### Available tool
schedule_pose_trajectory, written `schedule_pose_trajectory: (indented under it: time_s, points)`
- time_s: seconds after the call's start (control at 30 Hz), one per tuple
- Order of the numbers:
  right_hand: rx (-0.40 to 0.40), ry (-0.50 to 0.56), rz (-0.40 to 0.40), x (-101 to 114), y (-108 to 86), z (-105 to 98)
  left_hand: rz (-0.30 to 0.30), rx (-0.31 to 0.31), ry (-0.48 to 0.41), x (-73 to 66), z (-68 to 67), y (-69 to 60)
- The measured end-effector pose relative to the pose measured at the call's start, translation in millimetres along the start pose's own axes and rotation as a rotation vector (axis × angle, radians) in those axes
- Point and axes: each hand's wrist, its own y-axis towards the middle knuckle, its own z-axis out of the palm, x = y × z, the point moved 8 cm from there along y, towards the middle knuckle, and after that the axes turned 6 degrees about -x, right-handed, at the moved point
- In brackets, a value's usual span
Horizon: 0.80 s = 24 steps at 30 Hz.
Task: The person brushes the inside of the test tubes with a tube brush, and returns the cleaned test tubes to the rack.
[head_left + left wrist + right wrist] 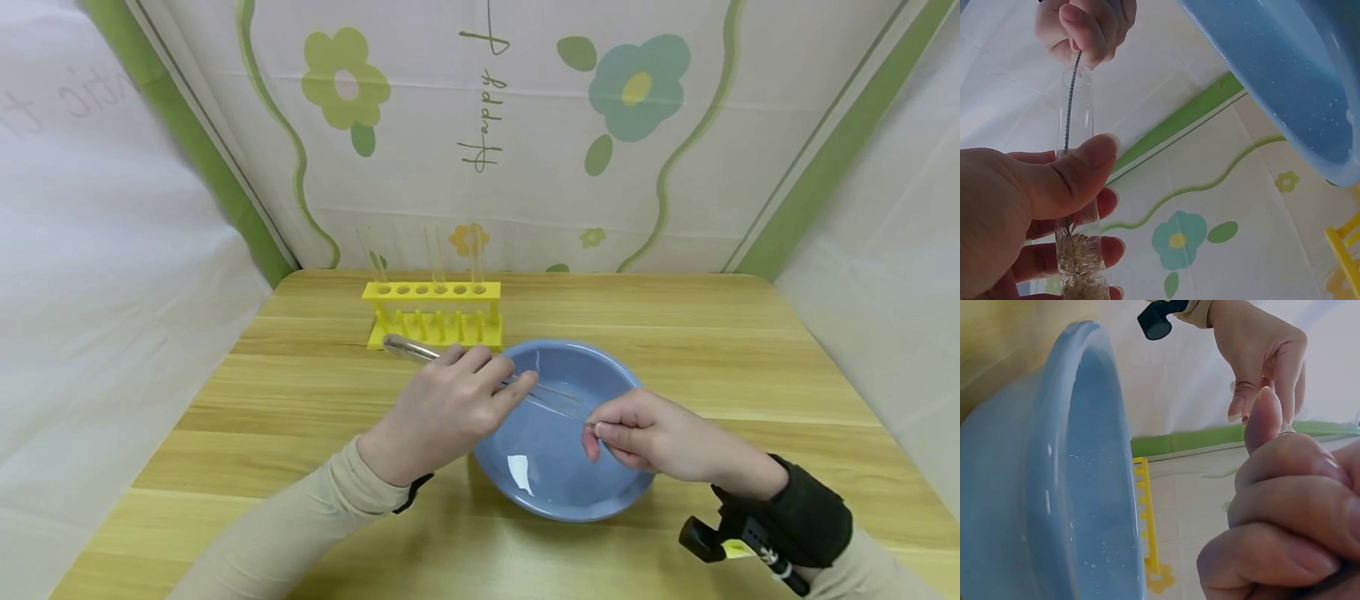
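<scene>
My left hand (450, 400) grips a clear glass test tube (1079, 125) around its middle, above the blue basin. Inside the tube's closed end sit the pale bristles of a test tube brush (1082, 262). Its twisted wire stem runs out through the open mouth. My right hand (652, 433) pinches the end of that wire just beyond the mouth, over the basin's right side. In the right wrist view my curled right fingers (1285, 506) are close up, and the tube is mostly hidden behind them.
The blue basin (558, 492) stands on the wooden table (300, 400), with water drops on its inner wall. Behind it to the left is a yellow test tube rack (431, 291) holding three clear test tubes (476, 254). White patterned cloth (525, 192) encloses the back and sides.
</scene>
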Motion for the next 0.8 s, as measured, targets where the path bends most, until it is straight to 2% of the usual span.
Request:
schedule_pose_trajectory:
  time_s: [0.13,0.23,0.33,0.43,0.53,0.8]
  points:
    - [-0.062,-0.135,0.032,0,2.1,-2,0.006,0.032,0.011,-0.8,1.1,-0.5]
    - [-0.130,-0.309,0.079,-1,2.2,-5,-0.002,0.072,0.009,-0.6,4.0,-1.7]
    - [-0.193,-0.485,0.092,2,1.6,-9,-0.027,0.124,-0.012,0.8,8.0,-3.6]
    - [-0.253,-0.645,0.046,9,0.9,-11,-0.059,0.179,-0.041,2.4,11.9,-5.2]
    - [-0.310,-0.762,-0.022,16,-0.4,-13,-0.079,0.214,-0.053,2.6,14.9,-6.2]
    - [-0.411,-0.952,-0.140,24,-5.5,-14,-0.109,0.219,-0.093,2.8,19.5,-7.3]
